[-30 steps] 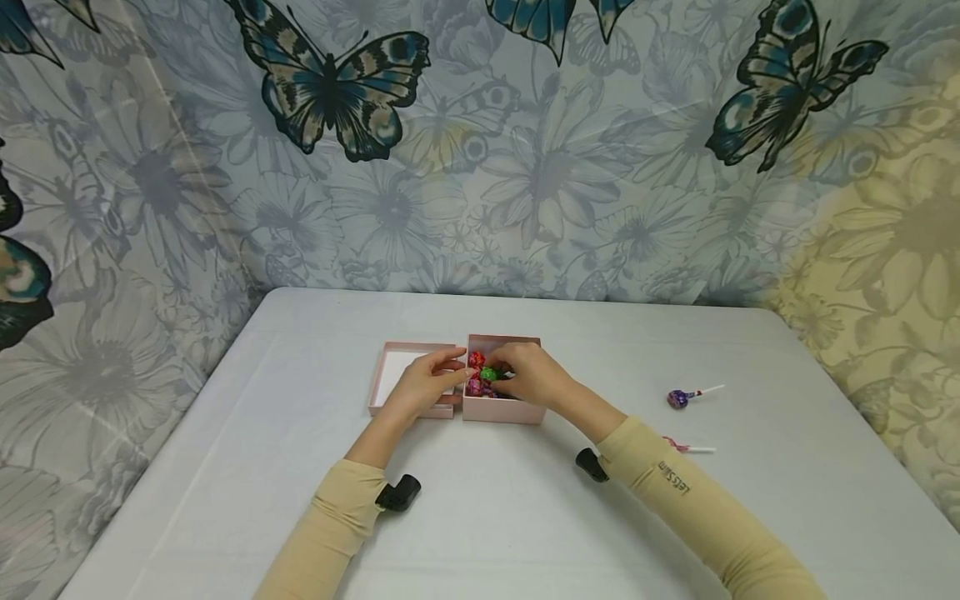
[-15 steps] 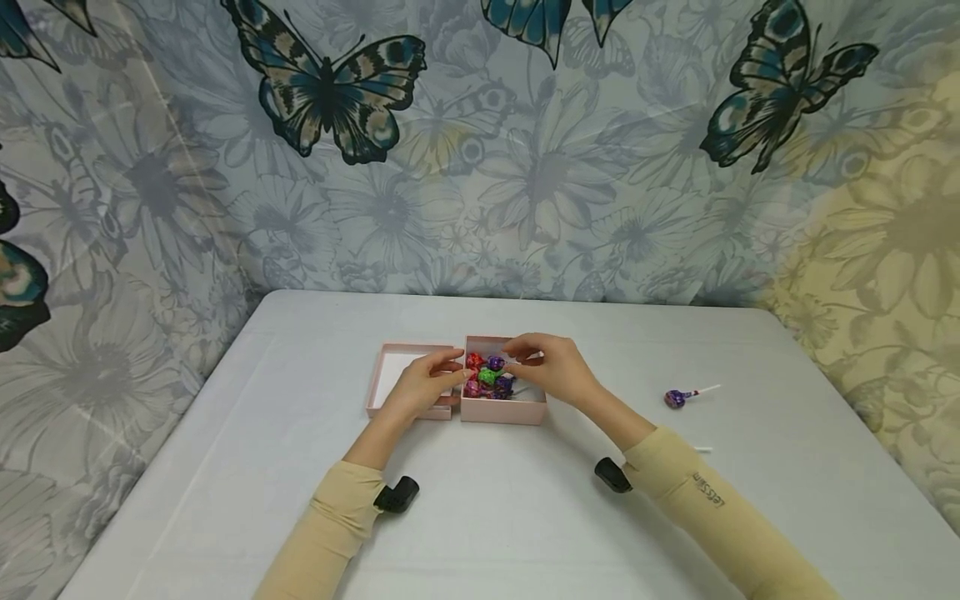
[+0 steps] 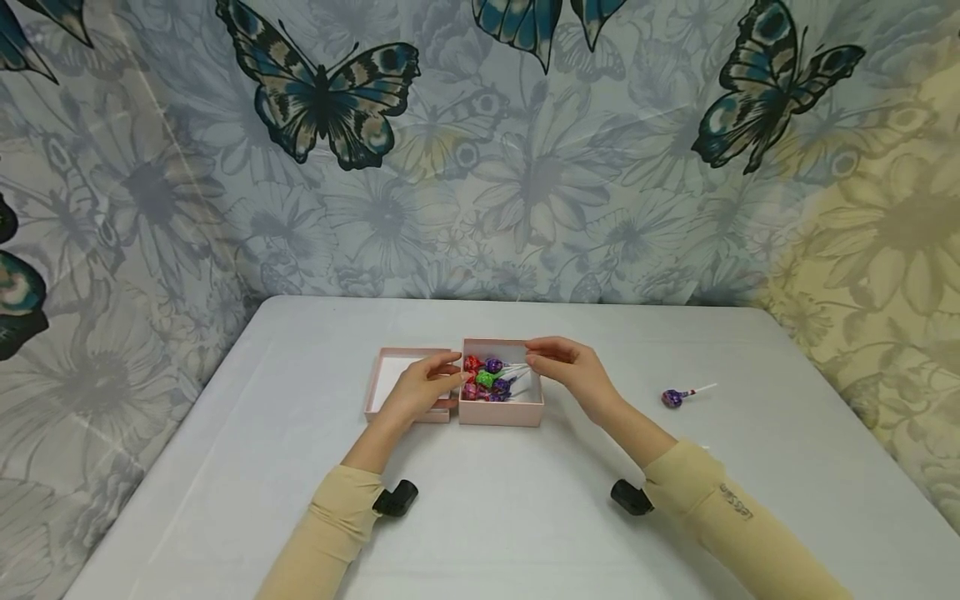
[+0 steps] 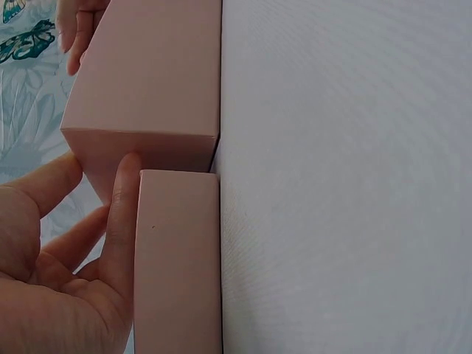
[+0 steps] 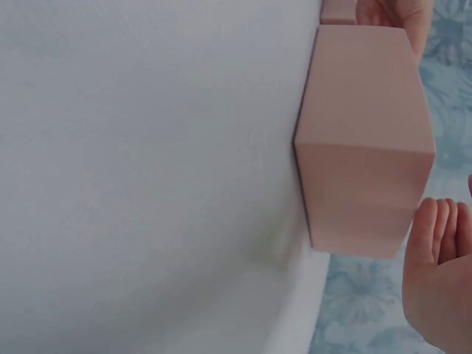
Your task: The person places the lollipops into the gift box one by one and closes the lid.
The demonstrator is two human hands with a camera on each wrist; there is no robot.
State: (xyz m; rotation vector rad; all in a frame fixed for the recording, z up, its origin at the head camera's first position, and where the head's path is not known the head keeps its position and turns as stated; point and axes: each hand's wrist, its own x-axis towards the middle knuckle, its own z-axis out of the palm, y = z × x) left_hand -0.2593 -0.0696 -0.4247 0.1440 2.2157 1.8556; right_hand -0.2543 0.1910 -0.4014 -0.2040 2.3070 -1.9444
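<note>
A pink box (image 3: 500,414) holds several wrapped lollipops (image 3: 486,379), red, green and purple, their white sticks pointing right. Against its left wall rest the fingertips of my left hand (image 3: 422,390), over the shallow pink lid (image 3: 372,387). In the left wrist view this left hand (image 4: 66,302) has its fingers extended to the box wall, with the lid beside them. My right hand (image 3: 576,379) is at the box's right rim, fingers loosely bent, no lollipop seen in it. The right wrist view shows the right hand (image 5: 439,287) beside the box's end.
A purple lollipop (image 3: 672,398) lies on the white table (image 3: 495,517) to the right. The right sleeve (image 3: 720,500) covers most of the area in front of it. A butterfly-patterned wall (image 3: 525,167) stands behind the table.
My right hand has drawn out of the box and to the right, uncovering a purple lollipop and the sticks inside. The left hand has stayed at the box wall.
</note>
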